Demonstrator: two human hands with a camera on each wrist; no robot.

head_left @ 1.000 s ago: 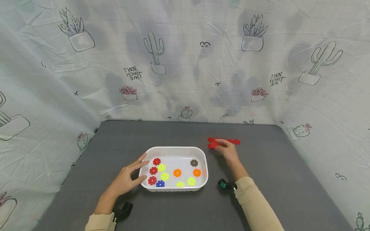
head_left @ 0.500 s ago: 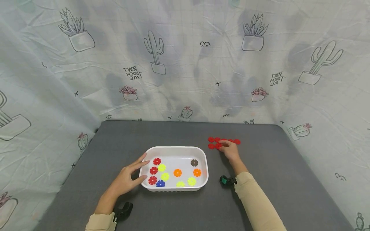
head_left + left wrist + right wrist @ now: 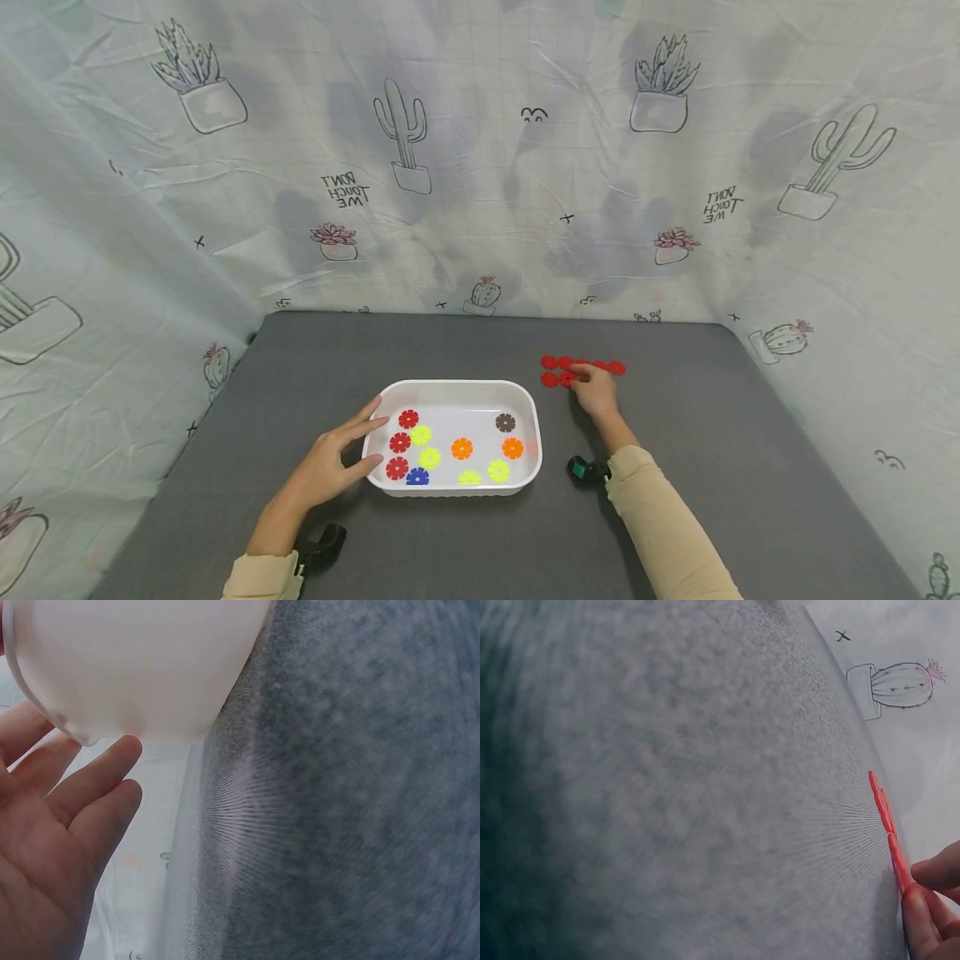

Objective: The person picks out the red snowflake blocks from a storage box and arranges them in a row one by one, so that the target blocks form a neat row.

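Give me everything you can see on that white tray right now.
The white tray is a shallow rounded-corner rectangle, plastic by its look, with a raised rim, sitting flat on the grey table near its front middle. Inside lie loose flower-shaped discs: three red, four yellow, two orange, one blue, one brown, spread flat and mostly apart. The left hand rests against its left end with straight fingers; the left wrist view shows fingertips at the outer wall. The right hand is clear of it.

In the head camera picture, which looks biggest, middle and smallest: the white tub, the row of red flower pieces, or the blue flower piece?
1. White tub, by far the largest.
2. Row of red flower pieces on the table, partly hidden by the right hand.
3. Blue flower piece, one small piece inside the tub.
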